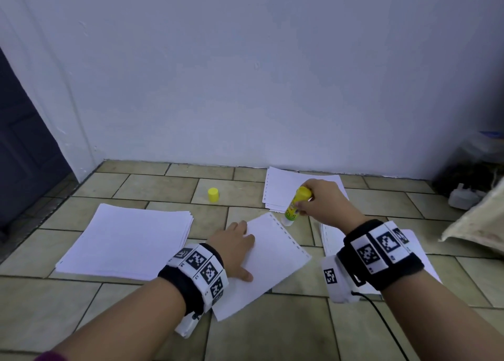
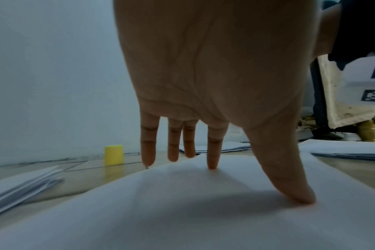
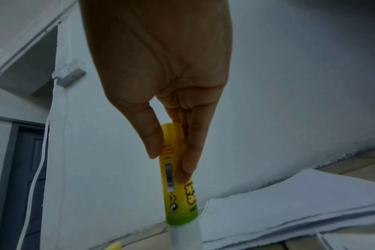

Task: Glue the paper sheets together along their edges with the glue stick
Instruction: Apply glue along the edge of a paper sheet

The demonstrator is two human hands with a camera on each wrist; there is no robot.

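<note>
A single white sheet (image 1: 268, 262) with a perforated right edge lies on the tiled floor in front of me. My left hand (image 1: 234, 248) presses flat on it, fingers (image 2: 212, 152) and thumb straight on the paper (image 2: 182, 211). My right hand (image 1: 324, 199) pinches a yellow-green glue stick (image 1: 296, 203), uncapped end down at the sheet's far right corner. In the right wrist view the thumb and fingers (image 3: 188, 160) grip the glue stick (image 3: 178, 186) near its top. The yellow cap (image 1: 213, 194) stands alone on the floor, and shows as the cap (image 2: 114, 154) in the left wrist view.
One paper stack (image 1: 128, 240) lies to the left, another stack (image 1: 286, 188) by the wall behind the glue stick, a third stack (image 1: 332, 238) under my right wrist. A cloth-covered object (image 1: 474, 224) and clutter (image 1: 463, 197) sit at the right. A dark door (image 1: 24, 156) is at the left.
</note>
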